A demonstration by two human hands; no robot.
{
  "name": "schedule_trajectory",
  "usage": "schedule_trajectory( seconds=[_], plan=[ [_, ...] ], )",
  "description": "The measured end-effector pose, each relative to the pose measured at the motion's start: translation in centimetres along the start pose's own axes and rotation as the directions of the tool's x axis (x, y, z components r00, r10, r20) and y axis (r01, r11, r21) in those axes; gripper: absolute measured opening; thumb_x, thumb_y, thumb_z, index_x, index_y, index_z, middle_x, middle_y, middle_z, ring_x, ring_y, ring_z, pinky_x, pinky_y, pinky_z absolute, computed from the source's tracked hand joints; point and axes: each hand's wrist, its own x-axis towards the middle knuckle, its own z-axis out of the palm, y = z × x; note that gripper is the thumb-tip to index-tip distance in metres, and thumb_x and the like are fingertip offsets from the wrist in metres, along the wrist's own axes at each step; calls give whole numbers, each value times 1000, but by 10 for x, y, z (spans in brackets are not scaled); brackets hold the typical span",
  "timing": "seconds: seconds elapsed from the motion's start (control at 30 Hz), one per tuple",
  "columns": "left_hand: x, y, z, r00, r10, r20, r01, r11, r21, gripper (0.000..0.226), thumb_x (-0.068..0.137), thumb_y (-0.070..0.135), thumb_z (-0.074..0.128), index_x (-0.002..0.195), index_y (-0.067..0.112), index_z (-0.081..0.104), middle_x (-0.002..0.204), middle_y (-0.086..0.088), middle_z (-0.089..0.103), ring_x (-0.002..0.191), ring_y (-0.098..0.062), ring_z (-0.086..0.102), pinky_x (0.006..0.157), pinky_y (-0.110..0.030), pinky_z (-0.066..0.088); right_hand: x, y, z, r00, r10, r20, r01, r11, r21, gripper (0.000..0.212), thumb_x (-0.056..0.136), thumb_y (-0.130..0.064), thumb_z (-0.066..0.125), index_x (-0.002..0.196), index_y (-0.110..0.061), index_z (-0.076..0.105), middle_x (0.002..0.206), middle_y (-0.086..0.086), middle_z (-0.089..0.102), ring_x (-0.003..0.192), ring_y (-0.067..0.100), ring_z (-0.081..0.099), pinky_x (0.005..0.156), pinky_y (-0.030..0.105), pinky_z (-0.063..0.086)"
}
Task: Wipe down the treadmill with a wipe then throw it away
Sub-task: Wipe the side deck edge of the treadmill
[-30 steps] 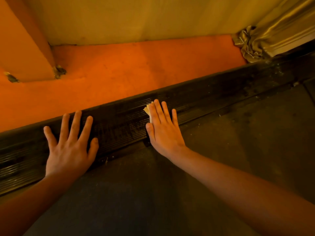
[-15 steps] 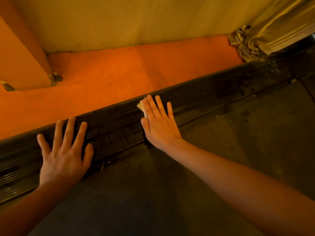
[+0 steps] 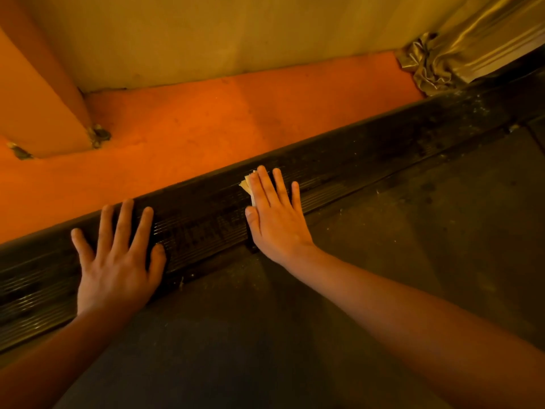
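Right hand (image 3: 274, 219) lay flat, fingers straight and close together, pressing a pale folded wipe (image 3: 246, 185) against the treadmill's side rail (image 3: 339, 169) — only a creased corner of the wipe showed past the index finger, the rest was hidden under the palm. Left hand (image 3: 115, 261) was spread wide on the same rail further along, fingers straight and fanned, holding nothing. The rail was a long black strip, finely ribbed lengthwise, dull and speckled with dust toward the far end. Beside it, on the near side, ran the treadmill belt (image 3: 398, 261): dark grey, matte, faintly grained, with pale flecks along the seam. Beyond the rail lay an orange floor (image 3: 236, 119), smooth-looking, meeting a plain yellowish wall (image 3: 236, 33). An orange panel (image 3: 35, 107) stood at far left, small metal fittings at its foot — bunched, shiny, pleated fabric (image 3: 436, 60) pooled at upper right.
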Motion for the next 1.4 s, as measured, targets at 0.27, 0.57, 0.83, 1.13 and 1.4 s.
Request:
schedule_trajectory(
  seconds=[0.27,0.57,0.83,1.13,1.4],
  plan=[
    [11,20,-11,999,-53,9,53,989,-139,58,106,41,37,157,13,36,167,-12,22,157,-31,10,120,-71,6,7,-3,-4,999,-37,-22,37,999,-1,61,111,-44,16,165,-22,1,173,0,-8,157,21,-17,127,52,-8],
    [57,112,13,994,108,-1,-108,991,-84,63,106,48,25,163,20,19,171,-2,8,157,-20,-3,121,-64,2,0,21,-7,1000,-19,-24,18,998,-52,61,110,-45,17,165,-24,-2,172,-3,-8,156,20,-20,125,51,-13],
    [61,117,23,993,114,27,-115,992,56,69,102,49,25,163,17,18,171,-6,9,158,-26,0,118,-72,8,27,49,-20,999,15,-47,-16,999,-32,60,111,-44,16,165,-21,0,173,-1,-6,157,21,-17,126,52,-10],
    [60,117,21,992,116,42,-119,991,58,70,102,49,24,163,16,16,171,-5,5,158,-26,-2,118,-74,8,-3,60,-13,994,-108,-29,106,993,-48,60,111,-45,17,165,-23,3,173,-4,-7,157,17,-16,126,49,-11],
    [61,119,22,992,117,41,-119,992,47,69,102,50,22,162,15,18,171,-5,7,158,-26,-1,117,-74,7,28,56,-20,998,-30,-61,28,999,-26,60,111,-44,16,165,-23,3,173,-4,-5,157,19,-16,126,51,-10]
  ],
)
